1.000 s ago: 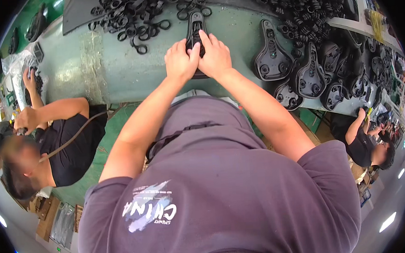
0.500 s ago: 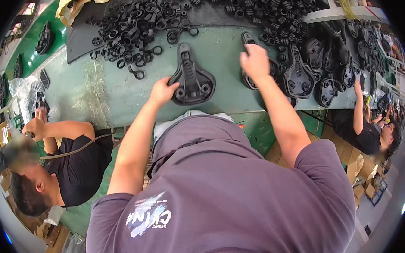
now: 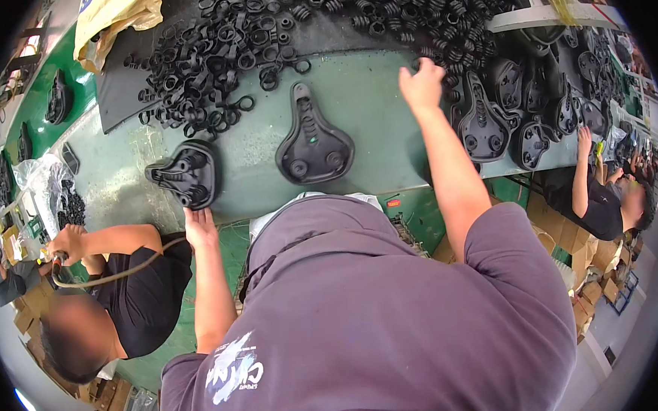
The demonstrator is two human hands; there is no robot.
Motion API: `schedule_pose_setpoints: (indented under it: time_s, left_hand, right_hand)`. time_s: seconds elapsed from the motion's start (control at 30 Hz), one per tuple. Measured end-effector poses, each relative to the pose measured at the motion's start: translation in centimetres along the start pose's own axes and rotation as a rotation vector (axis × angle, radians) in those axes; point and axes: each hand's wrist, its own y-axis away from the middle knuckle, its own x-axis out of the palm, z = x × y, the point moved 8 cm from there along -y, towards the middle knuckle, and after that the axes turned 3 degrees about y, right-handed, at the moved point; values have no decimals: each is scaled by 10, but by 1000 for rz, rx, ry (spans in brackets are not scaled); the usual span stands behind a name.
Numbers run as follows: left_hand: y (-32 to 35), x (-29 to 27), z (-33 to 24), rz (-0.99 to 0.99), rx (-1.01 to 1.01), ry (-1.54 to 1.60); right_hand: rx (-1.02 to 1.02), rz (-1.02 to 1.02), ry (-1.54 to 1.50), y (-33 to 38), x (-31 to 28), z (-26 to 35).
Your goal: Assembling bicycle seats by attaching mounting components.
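A black bicycle saddle point(image 3: 314, 150) lies underside up in front of me, its nose pointing away. To its left is another black saddle point(image 3: 188, 175), turned so its nose points left. At that saddle's near edge, my left hand point(image 3: 201, 227) has its fingers stretched out, touching the edge. My right hand point(image 3: 421, 87) is at the near edge of a heap of small ribbed black parts point(image 3: 430, 11), its fingers curled. Something small and dark shows between thumb and fingers, too small to name.
Black rings point(image 3: 218, 61) lie heaped at the far left on a dark mat. More saddles point(image 3: 482, 124) crowd the table's right side. A white frame point(image 3: 551, 20) stands at the back right. Co-workers are on both sides; the left person point(image 3: 123, 286) holds a tool with a hose.
The saddle by my left hand has gone left and turned. Another saddle has come from the right to the middle. My right hand has moved up to the ribbed parts.
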Motion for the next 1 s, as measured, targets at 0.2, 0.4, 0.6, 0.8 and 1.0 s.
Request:
schedule_pose_setpoints:
  time_s: [0.2, 0.4, 0.6, 0.8, 1.0]
  left_hand:
    - [83, 135, 58, 393, 297, -800]
    - [203, 309, 60, 974, 947, -1228]
    - [251, 349, 82, 1385, 770, -1179]
    - [236, 275, 66, 1238, 1025, -1409]
    - [210, 240, 79, 1163, 993, -1558]
  right_hand:
    - [73, 108, 91, -27, 21, -33]
    - [-47, 273, 6, 6, 24, 6]
    - [-668, 561, -344, 140, -18, 161]
    - [-699, 693, -469, 223, -29, 166]
    - [-730, 818, -175, 238, 27, 131]
